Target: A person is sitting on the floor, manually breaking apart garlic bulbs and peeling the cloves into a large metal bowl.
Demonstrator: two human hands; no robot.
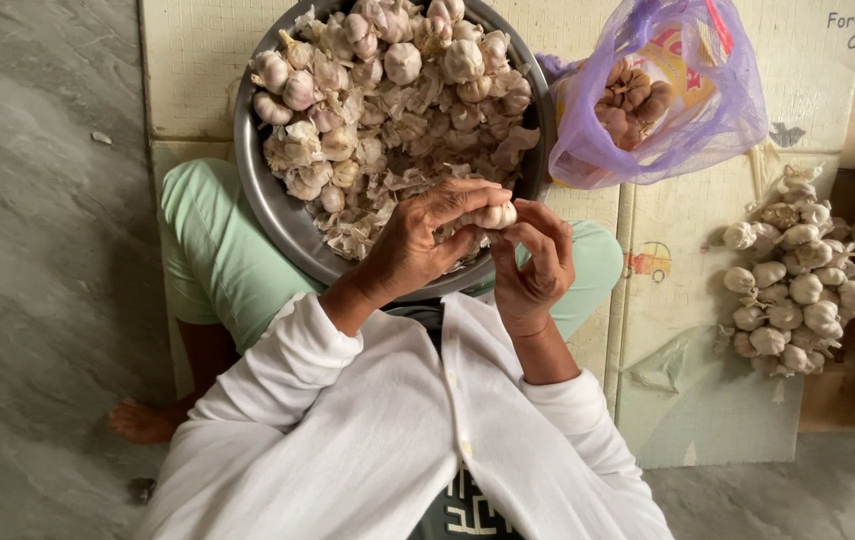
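Both my hands hold one white garlic bulb (pixel 494 215) just above the near rim of a large metal bowl (pixel 260 190). My left hand (pixel 418 240) curls over the bulb from the left, fingers pinching its top. My right hand (pixel 538 262) grips it from the right with thumb and fingertips. The bowl rests on my lap and is full of several garlic bulbs (pixel 388 60) and loose papery skins (pixel 398 150).
A purple plastic bag (pixel 688 110) holding garlic lies at the upper right on flattened cardboard (pixel 698 400). A pile of garlic bulbs (pixel 798 285) sits on the cardboard at the right. Grey stone floor (pixel 38 250) lies to the left; my bare foot (pixel 143 420) shows at lower left.
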